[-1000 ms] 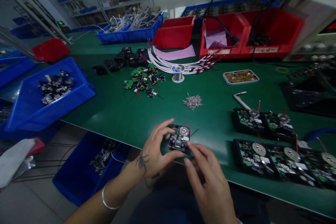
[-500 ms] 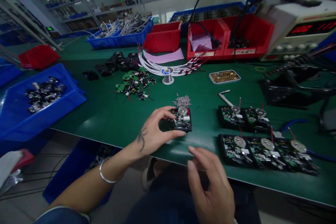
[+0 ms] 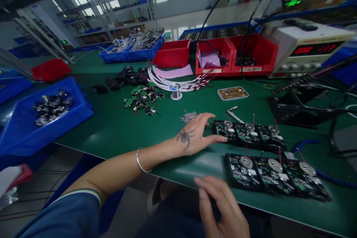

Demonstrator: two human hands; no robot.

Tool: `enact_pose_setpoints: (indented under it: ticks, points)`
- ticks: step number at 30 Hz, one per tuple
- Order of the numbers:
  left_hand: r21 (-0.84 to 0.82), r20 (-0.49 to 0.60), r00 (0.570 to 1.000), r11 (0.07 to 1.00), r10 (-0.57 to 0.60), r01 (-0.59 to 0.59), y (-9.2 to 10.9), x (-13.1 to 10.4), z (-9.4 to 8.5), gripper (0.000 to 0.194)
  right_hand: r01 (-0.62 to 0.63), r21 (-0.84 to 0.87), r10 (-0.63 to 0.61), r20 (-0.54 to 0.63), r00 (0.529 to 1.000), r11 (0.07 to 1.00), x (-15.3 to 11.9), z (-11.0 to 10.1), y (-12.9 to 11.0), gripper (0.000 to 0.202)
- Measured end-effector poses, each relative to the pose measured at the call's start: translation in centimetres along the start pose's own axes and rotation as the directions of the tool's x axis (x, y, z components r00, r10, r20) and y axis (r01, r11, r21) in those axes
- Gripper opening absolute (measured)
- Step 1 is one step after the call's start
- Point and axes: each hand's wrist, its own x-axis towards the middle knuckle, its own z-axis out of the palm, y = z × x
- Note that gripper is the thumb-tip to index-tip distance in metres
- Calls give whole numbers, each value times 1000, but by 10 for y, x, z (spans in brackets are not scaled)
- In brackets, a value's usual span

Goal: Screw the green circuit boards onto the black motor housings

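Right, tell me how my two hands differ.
The left hand reaches over the table, spread wide at the leftmost back-row assembly; the right hand, loosely curled, is at the table's near edge. The left shows a spider tattoo; the right shows none. Both are ungloved.

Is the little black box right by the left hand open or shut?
Open: no lid covers the black box beside the left hand, so its shiny round disc shows from above.

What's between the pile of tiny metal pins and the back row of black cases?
The left hand: in the head view it reaches from beside the metal pins to the nearest black case.
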Motion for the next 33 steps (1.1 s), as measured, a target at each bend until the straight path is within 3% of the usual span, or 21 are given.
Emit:
enact_pose_setpoints:
  ticks: [2,4,8,13,18,22,25,27,29,31,33]
  points:
    - [103,-63,998,994,30,-24,-16,7,-21,31,-3,34,2,11,1000,999,1,5,-1,23]
    - [194,-69,996,980,50,-36,-38,17,-36,22,0,65,-2,32,999,998,4,13,-3,22]
    - [228,62,993,968,96,-108,-72,32,-35,29,45,99,-55,94,994,994,17,27,-6,22]
    - [273,164,968,934,189,-229,-73,24,-21,12,151,23,-153,128,980,988,48,33,-11,20]
    - [298,156,965,921,212,-251,-76,5,-28,11,230,-89,-225,69,972,969,88,36,-14,16]
    - [336,65,983,923,175,-186,-76,6,-43,14,253,-135,-253,19,967,958,112,45,-5,14]
    - [402,-151,987,915,52,14,-85,17,-74,20,261,-173,-263,13,965,950,119,53,8,14]
    - [421,-336,939,881,-69,215,-101,22,-104,25,262,-191,-265,9,964,946,119,56,18,14]
    - [393,-498,846,819,-193,418,-125,21,-136,33,258,-199,-261,14,965,945,117,59,25,15]
    - [332,-594,745,750,-305,572,-151,15,-163,40,257,-196,-256,35,966,946,115,59,29,15]
    - [273,-630,675,703,-385,656,-172,7,-182,40,265,-195,-258,58,964,944,114,59,30,15]
